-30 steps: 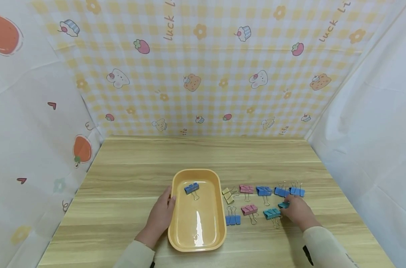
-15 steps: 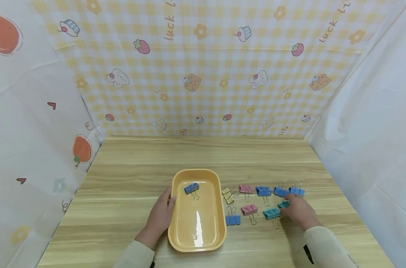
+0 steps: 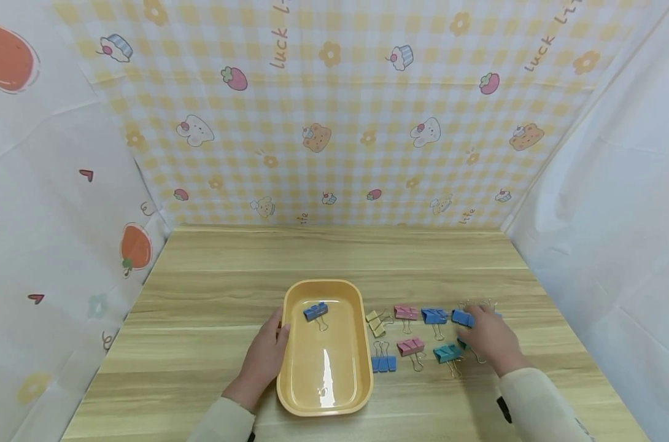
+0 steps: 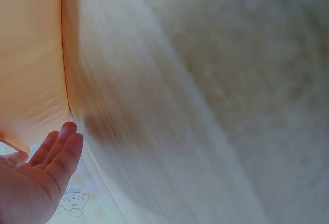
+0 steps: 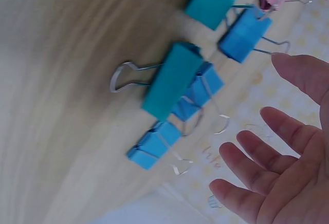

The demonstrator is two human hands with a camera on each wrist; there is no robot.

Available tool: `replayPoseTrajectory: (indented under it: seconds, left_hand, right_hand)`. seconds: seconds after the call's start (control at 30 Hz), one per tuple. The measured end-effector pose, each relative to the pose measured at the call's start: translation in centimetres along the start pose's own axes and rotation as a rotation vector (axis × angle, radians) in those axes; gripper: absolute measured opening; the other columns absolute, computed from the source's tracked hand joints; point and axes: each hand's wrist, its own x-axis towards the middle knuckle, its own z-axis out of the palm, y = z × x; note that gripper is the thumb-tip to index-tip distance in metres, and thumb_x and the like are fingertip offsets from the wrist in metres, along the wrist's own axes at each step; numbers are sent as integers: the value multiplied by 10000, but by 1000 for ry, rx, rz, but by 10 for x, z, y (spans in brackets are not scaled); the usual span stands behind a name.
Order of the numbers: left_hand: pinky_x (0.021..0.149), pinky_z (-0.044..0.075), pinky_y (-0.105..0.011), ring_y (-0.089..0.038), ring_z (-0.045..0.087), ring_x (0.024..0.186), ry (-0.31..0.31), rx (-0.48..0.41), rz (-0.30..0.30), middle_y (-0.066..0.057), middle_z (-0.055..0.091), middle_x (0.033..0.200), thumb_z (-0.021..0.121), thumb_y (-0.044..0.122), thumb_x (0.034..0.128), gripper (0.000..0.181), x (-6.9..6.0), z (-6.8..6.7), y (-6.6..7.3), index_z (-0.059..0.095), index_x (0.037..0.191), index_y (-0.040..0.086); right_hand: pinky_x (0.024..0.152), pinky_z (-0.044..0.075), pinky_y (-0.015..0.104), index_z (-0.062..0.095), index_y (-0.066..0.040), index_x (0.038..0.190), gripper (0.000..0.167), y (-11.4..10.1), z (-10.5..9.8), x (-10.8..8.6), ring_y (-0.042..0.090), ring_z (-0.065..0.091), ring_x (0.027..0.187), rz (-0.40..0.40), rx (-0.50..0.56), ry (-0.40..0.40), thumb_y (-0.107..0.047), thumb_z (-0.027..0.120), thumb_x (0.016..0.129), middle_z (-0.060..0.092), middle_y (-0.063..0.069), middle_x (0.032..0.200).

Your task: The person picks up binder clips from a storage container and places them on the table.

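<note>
My left hand [image 3: 265,359] rests along the left side of a yellow tray [image 3: 324,409], its thumb at the rim; the left wrist view shows the fingers [image 4: 62,165] nearly straight. Inside the tray lies one blue binder clip [image 3: 315,311]. My right hand [image 3: 491,336] hovers over the right end of the binder clips, holding nothing, with its fingers apart in the right wrist view. Nearest to it are a teal binder clip [image 5: 172,82] and two blue binder clips, one behind the teal clip [image 5: 205,85] and one beside it [image 5: 154,144]. In the head view the hand partly covers these.
More binder clips lie right of the tray: yellow [image 3: 375,323], pink [image 3: 406,312], another pink [image 3: 410,346], blue [image 3: 434,315], another blue [image 3: 384,363] and teal [image 3: 447,352]. Patterned cloth [image 3: 334,123] stands behind the wooden table [image 3: 224,258], with white cloth at both sides.
My right hand has lifted off the teal binder clip, which stays on the table, and moved slightly forward over the blue ones. The left hand and tray stay put.
</note>
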Motion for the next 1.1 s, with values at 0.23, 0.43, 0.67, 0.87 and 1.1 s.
replayPoseTrajectory:
  seconds: [0.23,0.43,0.67,0.87,1.1]
  left_hand:
    - [937,478,-488,-281,597,1089,5,-9,14,-188,513,1363,406,202,1046,502,0,0,0,288,1509,46]
    - [973,452,-507,-305,577,1129,6,-1,17,-209,484,1394,405,198,1046,512,0,0,0,275,1510,26]
    - [956,462,-501,-290,592,1092,13,1,20,-204,493,1387,412,196,1044,506,-1,-1,1,291,1505,25]
    - [915,493,-478,-263,614,1040,9,-6,23,-209,511,1358,416,178,1043,504,-2,-1,2,290,1502,16]
    - [876,514,-455,-254,620,1013,8,-3,33,-212,522,1333,412,180,1045,503,-3,-2,3,287,1501,9]
  right_hand:
    - [834,476,614,531,58,1286,555,-17,-5,3,517,483,1131,-50,-14,55,-210,727,842,462,339,1302]
    - [842,472,621,529,41,1300,563,-31,-9,9,522,479,1141,-87,-16,70,-211,731,838,469,324,1318]
    - [888,466,598,533,32,1310,567,-51,-15,20,483,501,1149,-135,-15,85,-213,735,841,473,291,1334]
    - [904,455,610,511,6,1352,615,-75,-18,25,482,433,1233,-136,15,45,-234,749,838,418,282,1398]
    - [889,479,583,478,-50,1401,649,-103,-23,29,461,447,1246,-161,25,-25,-273,740,850,390,254,1445]
